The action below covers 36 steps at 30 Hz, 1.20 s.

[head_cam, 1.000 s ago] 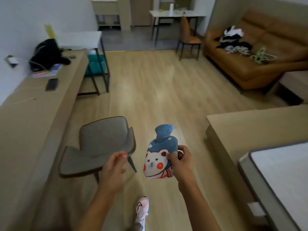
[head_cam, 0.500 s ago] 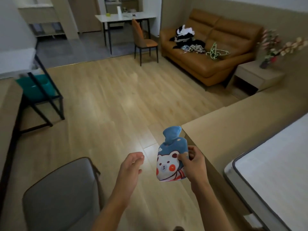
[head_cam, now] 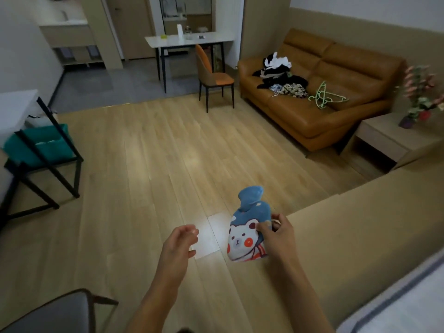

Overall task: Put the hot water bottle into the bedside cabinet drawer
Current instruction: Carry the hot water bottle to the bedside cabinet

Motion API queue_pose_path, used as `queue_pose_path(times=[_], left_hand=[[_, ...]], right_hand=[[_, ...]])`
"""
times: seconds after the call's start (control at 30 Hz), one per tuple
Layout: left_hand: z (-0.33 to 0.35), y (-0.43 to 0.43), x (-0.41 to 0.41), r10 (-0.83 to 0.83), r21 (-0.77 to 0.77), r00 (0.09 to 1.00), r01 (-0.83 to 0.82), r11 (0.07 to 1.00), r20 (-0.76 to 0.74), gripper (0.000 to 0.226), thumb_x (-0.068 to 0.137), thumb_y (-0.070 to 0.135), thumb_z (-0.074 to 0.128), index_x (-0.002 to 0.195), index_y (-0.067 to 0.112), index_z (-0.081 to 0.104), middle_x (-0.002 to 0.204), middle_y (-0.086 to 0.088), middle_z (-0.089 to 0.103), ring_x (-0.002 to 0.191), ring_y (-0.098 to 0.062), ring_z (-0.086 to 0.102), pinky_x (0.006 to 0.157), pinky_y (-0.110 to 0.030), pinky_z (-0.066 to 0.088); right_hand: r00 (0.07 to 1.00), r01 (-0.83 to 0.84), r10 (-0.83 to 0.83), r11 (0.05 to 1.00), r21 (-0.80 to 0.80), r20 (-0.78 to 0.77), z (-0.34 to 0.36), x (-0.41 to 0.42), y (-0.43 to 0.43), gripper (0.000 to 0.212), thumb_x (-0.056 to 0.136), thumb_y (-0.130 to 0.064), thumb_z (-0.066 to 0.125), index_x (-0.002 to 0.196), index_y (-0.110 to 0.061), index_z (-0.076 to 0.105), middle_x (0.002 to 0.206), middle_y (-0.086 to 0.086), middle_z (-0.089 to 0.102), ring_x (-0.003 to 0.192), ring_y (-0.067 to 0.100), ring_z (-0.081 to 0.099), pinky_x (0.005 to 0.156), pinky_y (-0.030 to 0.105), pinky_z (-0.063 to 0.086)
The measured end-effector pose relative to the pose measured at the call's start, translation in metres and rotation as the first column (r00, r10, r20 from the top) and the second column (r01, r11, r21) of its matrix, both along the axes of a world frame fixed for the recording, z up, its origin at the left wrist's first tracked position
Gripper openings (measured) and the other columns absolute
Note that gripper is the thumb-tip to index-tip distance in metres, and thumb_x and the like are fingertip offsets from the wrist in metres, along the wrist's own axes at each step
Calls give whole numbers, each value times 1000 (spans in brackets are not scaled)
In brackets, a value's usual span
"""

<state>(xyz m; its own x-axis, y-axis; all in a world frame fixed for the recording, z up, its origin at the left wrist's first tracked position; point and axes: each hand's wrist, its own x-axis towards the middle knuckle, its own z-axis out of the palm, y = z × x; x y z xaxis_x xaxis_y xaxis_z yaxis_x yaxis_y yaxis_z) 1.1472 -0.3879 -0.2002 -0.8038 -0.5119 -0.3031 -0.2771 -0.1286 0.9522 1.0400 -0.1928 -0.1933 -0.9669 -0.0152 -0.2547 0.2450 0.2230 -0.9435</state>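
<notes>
Hot water bottle [head_cam: 247,227], upright in a blue fabric cover printed with a white bear face with red cheeks; no legible writing or brand shows on it. It is held in the air above the wooden floor [head_cam: 149,164], beside the corner of the beige bed frame [head_cam: 360,236]. Right hand [head_cam: 276,236]: thumb and fingers pinched on the bottle's right edge, hiding that side. Left hand [head_cam: 179,246]: loosely curled, holding nothing, apart from the bottle. Bedside cabinet [head_cam: 389,138] stands between the brown sofa [head_cam: 336,97] and the bed, well apart from the bottle; its drawer front cannot be made out. A grey chair [head_cam: 55,313] is cut off at lower left.
</notes>
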Motion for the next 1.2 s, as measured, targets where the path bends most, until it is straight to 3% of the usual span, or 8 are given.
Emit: queue_pose_path(times=[0.1, 0.17, 0.37, 0.53, 0.67, 0.77, 1.03, 1.2], left_hand=[[5, -15, -56, 20, 19, 1000, -20, 1000, -9, 38, 78, 44, 57, 108, 22, 66, 120, -2, 69, 111, -20, 65, 88, -36, 53], [3, -32, -101, 41, 39, 999, -41, 998, -13, 33, 80, 40, 59, 105, 21, 67, 119, -5, 70, 110, -20, 66, 83, -34, 52], [-8, -93, -239, 9, 41, 1000, -8, 999, -27, 24, 87, 35, 61, 104, 21, 67, 117, -3, 70, 109, -19, 66, 88, -37, 53], [-1, -143, -374, -57, 26, 998, 57, 998, -20, 15, 94, 28, 61, 104, 21, 68, 114, -1, 71, 109, -19, 66, 88, -36, 52], [12, -156, -479, -168, 14, 986, 168, 986, -3, 14, 96, 27, 57, 104, 22, 67, 114, 1, 71, 109, -16, 66, 86, -33, 51], [16, -152, -552, -251, 18, 968, 251, 968, -5, 17, 96, 26, 56, 108, 18, 67, 115, -3, 71, 109, -18, 65, 85, -32, 51], [3, -120, -756, -371, 0, 928, 371, 929, 48, 14, 95, 26, 58, 103, 19, 67, 117, -7, 71, 111, -22, 65, 89, -36, 51], [26, -82, -881, -452, -13, 891, 453, 892, 40, 21, 90, 29, 63, 105, 16, 68, 119, -10, 71, 107, -20, 66, 88, -36, 50]], right_hand=[[1000, 12, -12, 1000, 0, -7, 2, -60, -16, 18, 88, -13, 66, 98, -25, 57, 87, 4, 75, 72, 18, 74, 62, 33, 62], [1000, 14, -14, 1000, -6, 5, 0, -103, -31, 19, 88, -14, 66, 95, -29, 56, 89, 6, 76, 74, 21, 75, 68, 41, 63], [998, 53, -53, 998, -20, 20, -13, -232, -83, 17, 89, -12, 65, 103, -18, 58, 88, 6, 75, 69, 18, 74, 54, 27, 55], [996, 90, -90, 996, -17, 20, -7, -337, -125, 17, 91, -11, 64, 98, -24, 57, 87, 1, 74, 68, 14, 74, 48, 19, 52], [989, 147, -147, 989, -12, 3, 3, -417, -141, 22, 91, -11, 64, 91, -31, 55, 85, -4, 73, 64, 9, 73, 50, 20, 53], [975, 220, -220, 975, -20, 16, 0, -478, -140, 19, 89, -11, 67, 100, -24, 58, 82, -5, 75, 62, 4, 73, 48, 18, 52], [940, 339, -335, 938, -73, 63, -31, -670, -111, 19, 87, -10, 68, 102, -19, 59, 85, 1, 77, 66, 11, 76, 55, 27, 57], [906, 422, -416, 901, -102, 78, -23, -777, -68, 22, 87, -10, 70, 91, -28, 57, 90, 2, 76, 76, 17, 75, 61, 32, 58]])
